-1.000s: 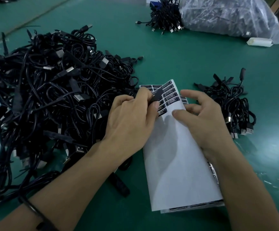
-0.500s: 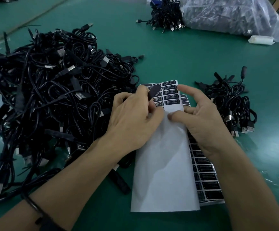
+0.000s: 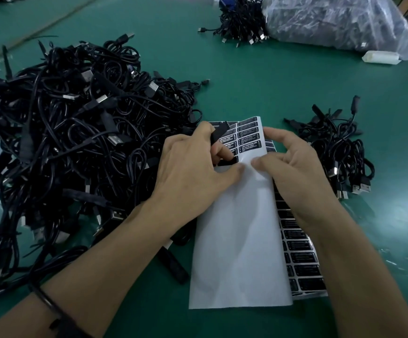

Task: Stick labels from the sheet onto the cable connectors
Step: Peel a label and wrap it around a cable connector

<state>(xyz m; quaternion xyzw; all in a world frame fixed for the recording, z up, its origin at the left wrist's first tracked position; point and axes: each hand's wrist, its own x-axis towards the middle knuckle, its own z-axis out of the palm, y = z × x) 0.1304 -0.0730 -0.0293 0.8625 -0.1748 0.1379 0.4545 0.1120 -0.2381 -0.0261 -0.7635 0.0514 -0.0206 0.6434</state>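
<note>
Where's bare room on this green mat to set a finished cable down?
Widest bare patch of green mat: ahead of the white label sheet, between the big tangled black cable heap, far black cable bundle and small black cable pile. More lies right of that pile. Crowded: left side, and the sheet under left hand and right hand.

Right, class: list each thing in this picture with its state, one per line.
Label sheet, folded over, top labels exposed.
Connector, gripped in left hand, above sheet.
Right hand, pinches the sheet's fold.
Large cable pile, tangled, left.
Small cable pile, loose, right.
Plastic bag, bulging.
</note>
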